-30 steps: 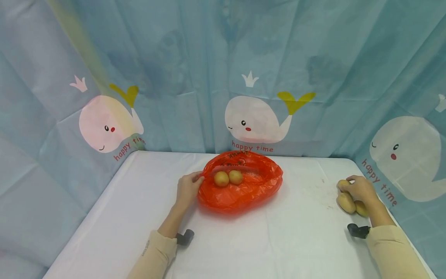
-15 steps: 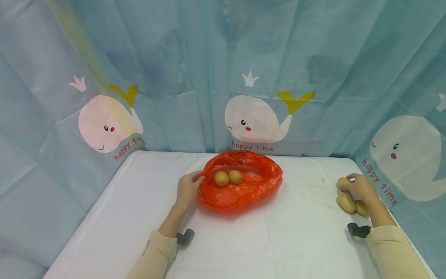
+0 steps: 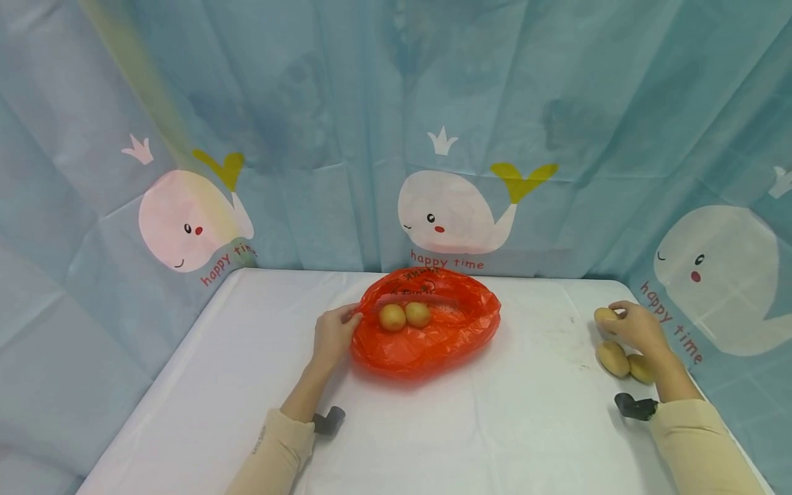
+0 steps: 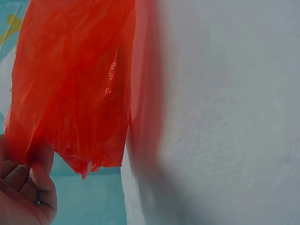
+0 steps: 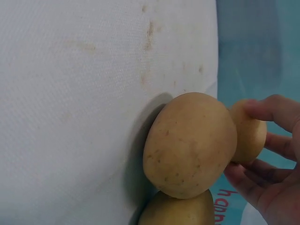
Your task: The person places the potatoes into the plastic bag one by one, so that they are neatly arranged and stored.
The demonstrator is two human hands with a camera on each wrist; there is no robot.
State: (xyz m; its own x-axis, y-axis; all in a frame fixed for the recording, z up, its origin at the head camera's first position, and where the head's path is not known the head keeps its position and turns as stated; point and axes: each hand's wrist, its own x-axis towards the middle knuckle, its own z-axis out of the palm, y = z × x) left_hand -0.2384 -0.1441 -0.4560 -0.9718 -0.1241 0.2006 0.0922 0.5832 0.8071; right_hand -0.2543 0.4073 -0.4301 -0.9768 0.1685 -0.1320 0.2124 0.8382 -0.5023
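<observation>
One potato (image 3: 604, 315) gripped at the right, the red plastic bag (image 3: 414, 359) held by its rim

From my end, the gripped potato is over toward the right edge of the white surface (image 3: 526, 412), in the right hand (image 3: 640, 331). My right wrist view shows the fingers (image 5: 276, 110) parted only to the potato's width and pressed against its sides; whether it is clear of the surface I can't tell. Just beside it lie a large potato (image 3: 613, 359) and, touching that or nearly so, a third potato (image 3: 641, 369) partly hidden by the wrist.

Well apart from these, near the middle of the far side, the bag sits with its mouth gaping, two potatoes (image 3: 392, 317) side by side inside. The left hand (image 3: 333, 335) pinches the left rim, fingers closed on the thin film. Behind hangs a blue curtain (image 3: 309, 220) printed with whales.

I judge the step in hand to be taking up this potato while the bag is steadied open. The next move calls, I think, for a straight lift that doesn't nudge the neighbours, and no tug from the left, since that soft rim could fold.
</observation>
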